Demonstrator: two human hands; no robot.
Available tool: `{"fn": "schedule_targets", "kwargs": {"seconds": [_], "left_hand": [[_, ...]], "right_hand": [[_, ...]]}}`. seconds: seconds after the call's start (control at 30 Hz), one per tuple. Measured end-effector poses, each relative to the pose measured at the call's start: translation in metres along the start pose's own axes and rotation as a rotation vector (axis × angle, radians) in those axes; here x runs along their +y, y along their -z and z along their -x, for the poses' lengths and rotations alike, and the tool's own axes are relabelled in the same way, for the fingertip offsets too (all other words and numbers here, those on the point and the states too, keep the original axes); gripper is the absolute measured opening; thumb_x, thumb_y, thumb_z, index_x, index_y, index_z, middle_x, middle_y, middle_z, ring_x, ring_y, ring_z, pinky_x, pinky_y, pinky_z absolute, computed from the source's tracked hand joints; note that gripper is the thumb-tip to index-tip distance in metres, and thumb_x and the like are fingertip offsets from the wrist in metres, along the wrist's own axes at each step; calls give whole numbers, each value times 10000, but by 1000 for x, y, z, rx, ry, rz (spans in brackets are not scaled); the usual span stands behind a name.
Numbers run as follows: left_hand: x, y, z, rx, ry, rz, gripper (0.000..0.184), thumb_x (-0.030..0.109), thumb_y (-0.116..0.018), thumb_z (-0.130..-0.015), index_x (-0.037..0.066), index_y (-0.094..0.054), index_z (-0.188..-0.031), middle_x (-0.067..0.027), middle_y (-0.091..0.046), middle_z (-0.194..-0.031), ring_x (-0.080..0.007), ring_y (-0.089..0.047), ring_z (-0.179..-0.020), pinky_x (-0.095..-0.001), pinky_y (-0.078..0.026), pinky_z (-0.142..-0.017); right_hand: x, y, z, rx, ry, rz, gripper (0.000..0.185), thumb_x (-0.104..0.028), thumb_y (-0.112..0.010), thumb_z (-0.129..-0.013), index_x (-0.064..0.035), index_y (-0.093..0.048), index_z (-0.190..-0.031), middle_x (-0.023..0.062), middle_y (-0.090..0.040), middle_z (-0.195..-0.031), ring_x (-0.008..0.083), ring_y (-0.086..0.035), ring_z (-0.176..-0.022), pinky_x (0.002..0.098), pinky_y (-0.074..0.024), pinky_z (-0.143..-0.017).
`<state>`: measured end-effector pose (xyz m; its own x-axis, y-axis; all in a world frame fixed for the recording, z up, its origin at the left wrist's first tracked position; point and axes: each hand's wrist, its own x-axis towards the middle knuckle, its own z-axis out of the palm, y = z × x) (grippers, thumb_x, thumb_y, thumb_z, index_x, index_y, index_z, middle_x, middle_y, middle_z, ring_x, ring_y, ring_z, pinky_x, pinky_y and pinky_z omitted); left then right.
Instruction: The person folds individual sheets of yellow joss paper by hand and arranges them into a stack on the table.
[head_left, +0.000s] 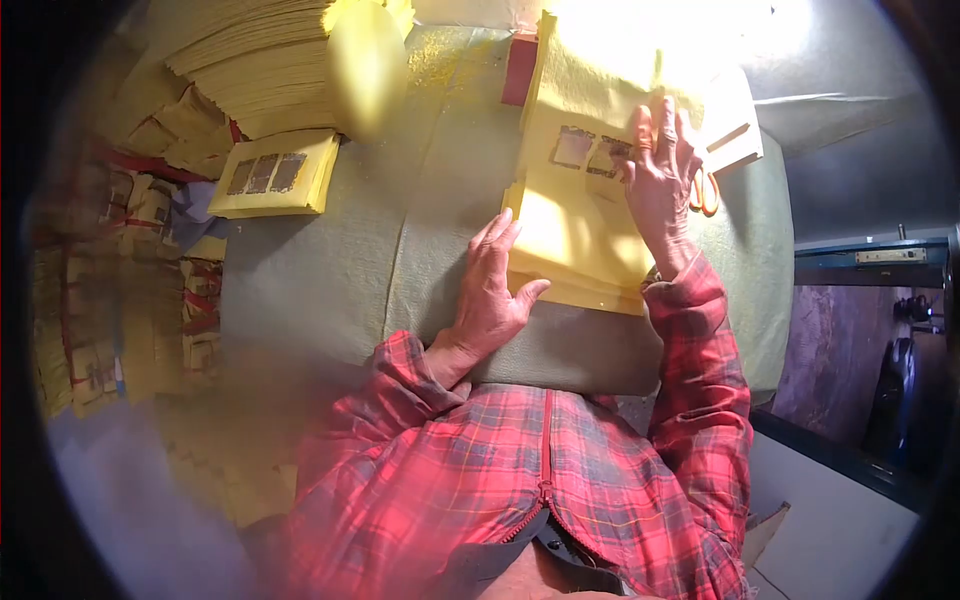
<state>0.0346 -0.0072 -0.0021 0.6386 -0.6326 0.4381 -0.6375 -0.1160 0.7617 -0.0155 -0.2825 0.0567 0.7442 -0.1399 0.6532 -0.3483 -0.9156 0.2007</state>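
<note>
A stack of yellow paper sheets [570,240] lies on the covered table in front of me, its top sheet printed with a row of dark-edged squares [574,147]. My right hand [660,190] rests flat on the top sheet, fingers stretched out, partly covering the print. At the lower left corner of the stack, my left hand [488,290] touches the edge with fingers extended and thumb apart. Orange loops, apparently scissor handles [710,194], show just right of my right hand; the rest is hidden. Strong light washes out the stack's far part.
A smaller yellow printed stack [275,178] sits at the table's left edge, beside a tall pile of yellow paper [255,75]. A red block [518,70] lies behind the main stack. Bundles tied with red strips [95,280] fill the left. Yellow crumbs [440,60] dot the green-grey cover [340,260].
</note>
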Motion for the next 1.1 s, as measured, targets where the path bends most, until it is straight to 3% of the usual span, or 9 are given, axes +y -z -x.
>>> {"fn": "schedule_targets", "kwargs": {"seconds": [0.17, 0.23, 0.37, 0.4, 0.47, 0.73, 0.83, 0.93, 1.1], "left_hand": [[0, 0, 4, -26, 66, 44, 956, 147, -921, -821, 15, -393, -1606, -255, -441, -1642, -442, -452, -1490, -508, -368, -1254], [3, 3, 0, 12, 33, 38, 952, 142, -921, -818, 15, -397, -1603, -256, -445, -1639, -442, -452, -1490, -510, -373, -1250], [1, 0, 0, 12, 16, 26, 943, 140, -922, -816, 14, -407, -1596, -254, -450, -1637, -441, -455, -1490, -510, -377, -1247], [0, -1, 0, 15, 19, 20, 940, 140, -922, -815, 13, -411, -1593, -254, -451, -1637, -440, -456, -1490, -509, -378, -1246], [0, -1, -1, 11, 14, 17, 937, 141, -922, -816, 11, -414, -1592, -254, -450, -1638, -443, -458, -1488, -509, -378, -1246], [4, 1, 3, 10, 15, 49, 909, 134, -932, -797, 4, -454, -1559, -278, -478, -1601, -457, -469, -1475, -521, -395, -1234], [3, 1, 4, 12, 54, 89, 920, 131, -933, -796, 8, -446, -1567, -283, -475, -1601, -461, -469, -1473, -521, -394, -1235], [3, 1, 3, -2, 57, 55, 948, 143, -922, -820, 21, -403, -1605, -270, -456, -1621, -445, -471, -1470, -516, -378, -1242], [3, 1, 0, 37, 0, 44, 951, 150, -918, -830, 20, -391, -1610, -266, -447, -1631, -446, -463, -1473, -512, -372, -1244]], "right_hand": [[-5, 26, 56, -59, 106, -147, 583, -33, -813, -816, -47, -682, -1384, 215, -558, -1569, 417, -576, -1365, 536, -473, -1118], [-15, 42, 95, -468, 33, -338, 626, -45, -820, -822, -74, -667, -1428, 238, -520, -1596, 417, -566, -1375, 541, -489, -1117], [-31, 68, 58, -558, -118, -588, 668, -67, -836, -827, -92, -648, -1467, 256, -475, -1625, 420, -550, -1393, 548, -470, -1153], [-33, 66, 43, -554, -115, -588, 668, -67, -836, -827, -92, -648, -1467, 256, -475, -1625, 420, -550, -1393, 548, -470, -1153], [-30, 44, 7, -117, -3, -207, 706, -93, -803, -853, -71, -577, -1522, 285, -455, -1620, 447, -540, -1382, 542, -463, -1099], [4, 14, 29, 43, 138, -54, 448, -91, -770, -869, -17, -733, -1310, 253, -562, -1547, 407, -612, -1310, 544, -459, -1102], [-21, 44, 73, -172, -14, -261, 327, -49, -760, -913, -15, -777, -1238, 200, -687, -1424, 414, -643, -1279, 547, -459, -1125], [-29, 67, 73, -557, -127, -585, 514, -44, -779, -888, -37, -699, -1396, 221, -590, -1543, 420, -589, -1352, 565, -453, -1143], [-24, 32, -2, -190, -34, -297, 834, -46, -804, -857, -92, -474, -1621, 228, -377, -1702, 428, -470, -1472, 579, -420, -1178]]}}
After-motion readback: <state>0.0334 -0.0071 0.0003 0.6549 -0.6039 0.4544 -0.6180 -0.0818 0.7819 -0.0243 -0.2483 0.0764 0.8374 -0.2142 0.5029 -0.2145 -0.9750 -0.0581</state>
